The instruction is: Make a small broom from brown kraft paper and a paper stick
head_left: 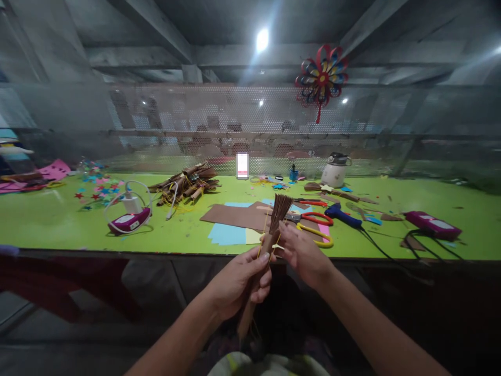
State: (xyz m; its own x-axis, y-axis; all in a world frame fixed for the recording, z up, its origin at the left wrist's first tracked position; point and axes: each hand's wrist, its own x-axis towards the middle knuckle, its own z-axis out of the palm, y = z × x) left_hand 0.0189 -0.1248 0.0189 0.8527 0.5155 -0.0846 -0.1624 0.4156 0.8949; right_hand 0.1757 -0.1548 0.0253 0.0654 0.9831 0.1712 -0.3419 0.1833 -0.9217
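Held piece: my left hand (245,274) grips a slim brown rolled-paper stick (267,243) with a finely slit, fanned fringe (282,205) at its upper end; it slants upward across the middle of the table's near edge.
Right hand: my right hand (304,257) has its fingers curled just beside the fringe's base; I cannot tell whether they pinch the thin yellow thread (263,233) there.
Phone screen: a lit white upright phone (242,164) with a reddish band low down stands by the far edge; its writing is too small for me to read.
Power strips: two glossy purple-and-white boxes, one (131,221) toward the left end, one (433,224) toward the right; I cannot make out their pale labels.
Paper: smooth brown card (227,215) lies over matte light-blue sheets (226,234) near the middle of the near edge.
Tools: scissor handles, a red loop (318,218) and a yellow loop (316,235), lie beside a blue plastic glue gun (343,214).
Bundle: rough brown paper rolls (193,183), strung with yellow thread, are heaped left of centre.
Table: bright green, smooth top (407,196).
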